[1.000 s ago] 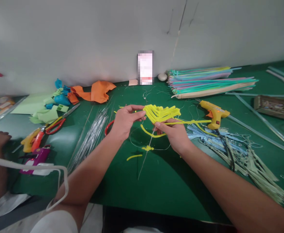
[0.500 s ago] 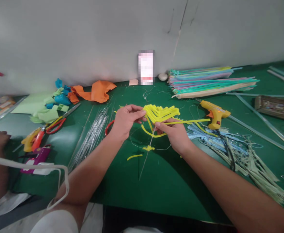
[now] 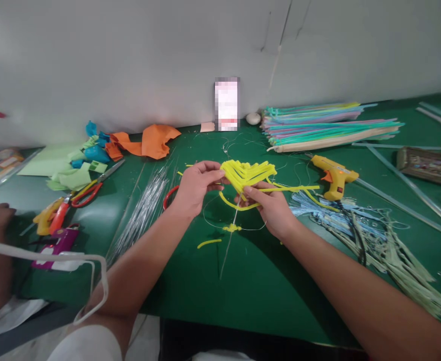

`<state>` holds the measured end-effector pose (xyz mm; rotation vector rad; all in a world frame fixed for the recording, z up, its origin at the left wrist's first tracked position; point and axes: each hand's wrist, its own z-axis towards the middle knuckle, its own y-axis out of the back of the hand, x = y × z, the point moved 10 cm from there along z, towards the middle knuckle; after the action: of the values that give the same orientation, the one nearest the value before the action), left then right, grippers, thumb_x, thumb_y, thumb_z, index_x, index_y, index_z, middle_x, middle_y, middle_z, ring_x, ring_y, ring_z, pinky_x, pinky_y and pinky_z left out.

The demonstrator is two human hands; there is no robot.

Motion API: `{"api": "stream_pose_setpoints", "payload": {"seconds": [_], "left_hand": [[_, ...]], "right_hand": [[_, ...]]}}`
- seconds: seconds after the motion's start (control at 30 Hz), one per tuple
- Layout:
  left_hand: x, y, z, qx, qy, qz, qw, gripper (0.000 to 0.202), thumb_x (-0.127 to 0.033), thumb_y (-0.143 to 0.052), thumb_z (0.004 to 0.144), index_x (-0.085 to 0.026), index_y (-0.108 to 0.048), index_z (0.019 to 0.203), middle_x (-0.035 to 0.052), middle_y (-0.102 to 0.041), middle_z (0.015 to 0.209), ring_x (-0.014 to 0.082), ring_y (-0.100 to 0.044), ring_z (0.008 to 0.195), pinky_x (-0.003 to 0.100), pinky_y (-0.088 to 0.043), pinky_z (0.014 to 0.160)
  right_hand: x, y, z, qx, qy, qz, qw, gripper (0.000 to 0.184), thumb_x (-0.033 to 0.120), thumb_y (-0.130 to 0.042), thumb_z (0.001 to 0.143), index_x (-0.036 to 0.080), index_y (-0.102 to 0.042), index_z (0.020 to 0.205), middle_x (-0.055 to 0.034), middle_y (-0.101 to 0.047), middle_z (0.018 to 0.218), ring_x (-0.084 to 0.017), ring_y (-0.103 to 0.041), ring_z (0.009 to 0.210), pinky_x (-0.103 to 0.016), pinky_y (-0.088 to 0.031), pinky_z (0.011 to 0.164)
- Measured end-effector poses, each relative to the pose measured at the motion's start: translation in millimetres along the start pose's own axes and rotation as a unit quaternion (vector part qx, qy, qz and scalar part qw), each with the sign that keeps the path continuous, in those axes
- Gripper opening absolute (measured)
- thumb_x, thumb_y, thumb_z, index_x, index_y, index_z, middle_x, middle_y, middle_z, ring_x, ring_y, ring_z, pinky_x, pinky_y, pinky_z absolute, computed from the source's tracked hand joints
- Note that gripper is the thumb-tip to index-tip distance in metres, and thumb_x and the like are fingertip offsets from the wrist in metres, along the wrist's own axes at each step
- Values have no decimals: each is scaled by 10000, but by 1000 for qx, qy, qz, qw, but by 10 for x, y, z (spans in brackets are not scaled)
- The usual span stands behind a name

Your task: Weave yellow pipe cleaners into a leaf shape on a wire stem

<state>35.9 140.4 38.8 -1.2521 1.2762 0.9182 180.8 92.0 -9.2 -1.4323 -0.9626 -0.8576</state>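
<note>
No writing, number or brand can be read anywhere. Places are given from the grip of the left hand [image 3: 195, 186] and the right hand [image 3: 272, 209] on the yellow strips [image 3: 248, 173]. The white and pink card [image 3: 227, 104] leaning on the wall straight beyond the grip is blurred, so its print cannot be told. The flat box [image 3: 427, 165] far to the right of the grip carries small coloured marks too fine to make out. The glue gun [image 3: 333, 176] just right of the grip shows no legible label.
</note>
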Motion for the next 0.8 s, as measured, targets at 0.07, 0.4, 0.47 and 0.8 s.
{"api": "stream_pose_setpoints", "payload": {"seconds": [0.07,0.4,0.47,0.8], "left_hand": [[-9,0,-1,-5,-4,8,1000,231,-217,-753,645,-144,-613,814,9,-670,733,125,-652,645,243,-502,581],[-42,-48,-12,6,-23,7,1000,243,-207,-739,671,-145,-629,878,18,-687,751,131,-664,657,256,-512,617],[-50,-40,-6,7,-27,14,1000,246,-223,-749,674,-143,-638,878,19,-687,740,135,-667,662,264,-518,633],[-149,-37,-36,2,-71,66,995,226,-233,-736,699,-154,-671,901,12,-664,729,107,-630,597,242,-485,581]], "right_hand": [[6,3,-1,-2,-1,9,1000,169,356,-769,724,196,-715,728,-24,-705,665,-164,-650,618,-322,-513,657],[10,68,26,-25,9,-9,1000,160,324,-784,701,187,-712,743,-18,-693,676,-152,-628,609,-322,-502,659],[1,82,28,-33,5,-7,999,161,319,-791,690,186,-713,737,-17,-688,674,-151,-622,611,-324,-502,658],[-26,105,39,-32,3,-37,999,165,332,-785,687,185,-712,667,-21,-659,641,-147,-584,615,-316,-456,657]]}}
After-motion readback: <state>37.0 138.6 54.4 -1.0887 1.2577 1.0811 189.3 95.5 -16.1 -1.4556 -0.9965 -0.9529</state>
